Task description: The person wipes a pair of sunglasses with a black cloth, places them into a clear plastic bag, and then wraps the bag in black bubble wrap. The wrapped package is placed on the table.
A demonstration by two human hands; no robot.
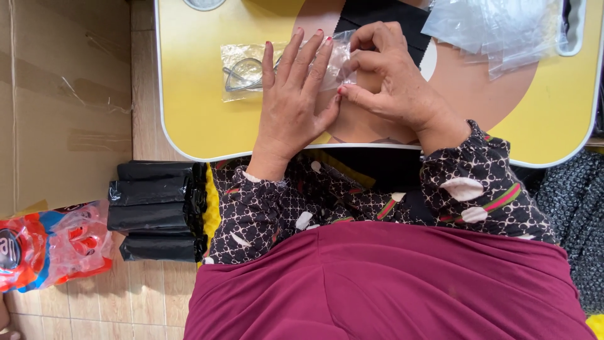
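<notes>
Looking down from head height, one view only, riding on the wearer. Facing almost straight down past the maroon lap onto the near edge of the small yellow white-rimmed counter (189, 94). Sitting close, hands filling the upper middle. Taking in tiled floor (141, 296) and flat brown cardboard sheet (63, 94) along the left.

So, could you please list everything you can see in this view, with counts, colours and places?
Small table: one, yellow with a pinkish round patch, top.
Clear packet: one, holding coiled wire, on the table under the hands.
Black sheet: one, top centre.
Clear plastic bags: loose pile, top right.
Black rolls: about four, stacked on the floor, left.
Cardboard box: one, brown, far left.
Red and blue packet: one, lower left.
Left hand: flat on the packet.
Right hand: pinching the packet's end.
</notes>
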